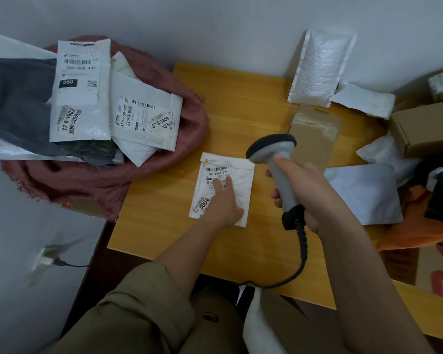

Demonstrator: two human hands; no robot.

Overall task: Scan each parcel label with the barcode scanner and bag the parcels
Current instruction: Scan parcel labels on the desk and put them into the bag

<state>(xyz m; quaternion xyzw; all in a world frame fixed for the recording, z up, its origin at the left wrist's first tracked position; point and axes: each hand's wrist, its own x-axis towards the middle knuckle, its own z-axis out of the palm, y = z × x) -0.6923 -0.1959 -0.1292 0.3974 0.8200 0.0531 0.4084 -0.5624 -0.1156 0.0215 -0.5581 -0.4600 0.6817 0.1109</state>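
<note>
The left hand (224,200) lies flat, fingers straight, pressing a white parcel (241,190) onto the tabletop (164,226). Just right of it, the right hand (299,190) grips the barcode scanner (274,152), its head above the parcel's top right corner. Beyond the left hand, a reddish sack (184,129) holds labelled parcels (143,118).

Yellow table (241,98) under white parcel (243,185)

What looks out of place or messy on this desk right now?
The left hand lies on the white parcel, its fingers covering part of the label that the barcode scanner in the right hand points toward. Unscanned parcels lie in a loose heap on the desk's right side.
</note>
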